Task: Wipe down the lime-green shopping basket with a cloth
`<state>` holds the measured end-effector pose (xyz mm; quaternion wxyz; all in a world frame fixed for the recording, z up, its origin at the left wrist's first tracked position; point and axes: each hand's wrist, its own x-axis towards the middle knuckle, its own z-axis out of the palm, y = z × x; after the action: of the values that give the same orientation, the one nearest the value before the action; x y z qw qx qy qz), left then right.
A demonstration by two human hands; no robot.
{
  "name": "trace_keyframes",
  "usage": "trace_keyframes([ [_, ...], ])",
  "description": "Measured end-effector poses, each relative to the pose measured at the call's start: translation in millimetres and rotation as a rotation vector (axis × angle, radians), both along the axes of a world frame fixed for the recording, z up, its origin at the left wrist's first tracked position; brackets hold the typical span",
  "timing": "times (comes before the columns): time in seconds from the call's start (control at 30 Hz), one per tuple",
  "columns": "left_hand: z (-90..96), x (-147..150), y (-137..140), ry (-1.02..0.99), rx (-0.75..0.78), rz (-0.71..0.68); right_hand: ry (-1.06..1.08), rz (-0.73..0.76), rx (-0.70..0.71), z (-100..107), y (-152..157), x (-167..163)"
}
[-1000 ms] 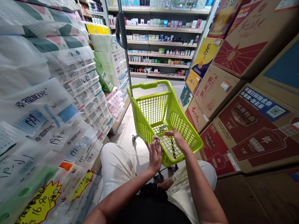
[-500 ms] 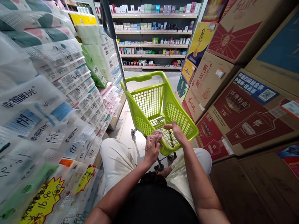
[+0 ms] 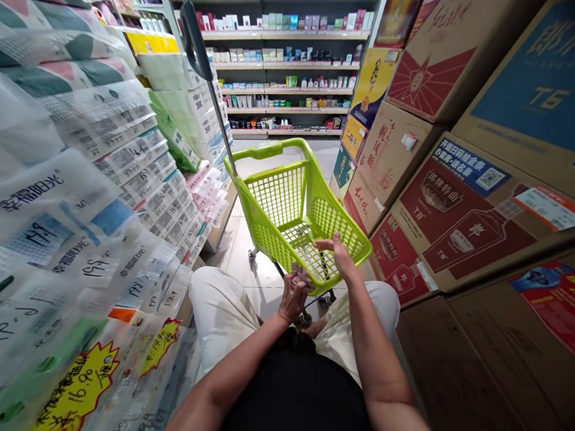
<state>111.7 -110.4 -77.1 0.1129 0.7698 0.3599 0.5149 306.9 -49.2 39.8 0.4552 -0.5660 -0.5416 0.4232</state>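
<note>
Crumpled cloth, pinkish-grey, sits bunched in your left hand, whose fingers are closed around it; it lies at one o'clock of that hand, at the near-left corner of the green cart. Whether the cloth touches the rim, you cannot tell from this angle. At two o'clock from it your right hand hangs over the near part of the basket, open and holding nothing, thumb up and fingers pointing inward.

The cart stands ahead of you at twelve o'clock, its perforated basket between your knees and the shelves. From its far-left corner a grey pole leans up toward eleven o'clock, with a dark grip on it. Your pale trousers flank the cart's near end at five and seven o'clock.

Farther out, stacked tissue packs run from seven to eleven, a yellow price sign at seven. Printed cartons rise from one to four, and stocked shelves close the view at twelve.
</note>
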Motion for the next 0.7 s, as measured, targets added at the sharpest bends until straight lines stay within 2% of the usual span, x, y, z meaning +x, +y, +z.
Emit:
trace_keyframes([
  [0.27,0.1,1.8,8.2,-0.066,-0.038,-0.049,-0.017,-0.02,0.031,-0.9,-1.8,-3.9],
  [0.37,0.1,-1.6,10.8,-0.143,-0.124,-0.051,-0.058,-0.014,0.043,-1.1,-5.3,-10.2],
  [0.43,7.0,-4.2,16.2,-0.231,-0.168,-0.005,-0.064,-0.013,0.041,-1.5,-7.9,-14.7],
  [0.57,27.8,-1.0,33.0,-0.372,-0.141,0.077,-0.089,-0.006,0.044,-2.0,-10.3,-22.2],
  [0.63,26.4,3.5,37.5,-0.418,-0.19,0.116,-0.11,0.013,0.054,-2.0,-10.7,-25.6],
  [0.7,15.1,6.9,38.2,-0.488,-0.339,0.217,-0.118,0.028,0.054,-2.5,-11.4,-29.0],
])
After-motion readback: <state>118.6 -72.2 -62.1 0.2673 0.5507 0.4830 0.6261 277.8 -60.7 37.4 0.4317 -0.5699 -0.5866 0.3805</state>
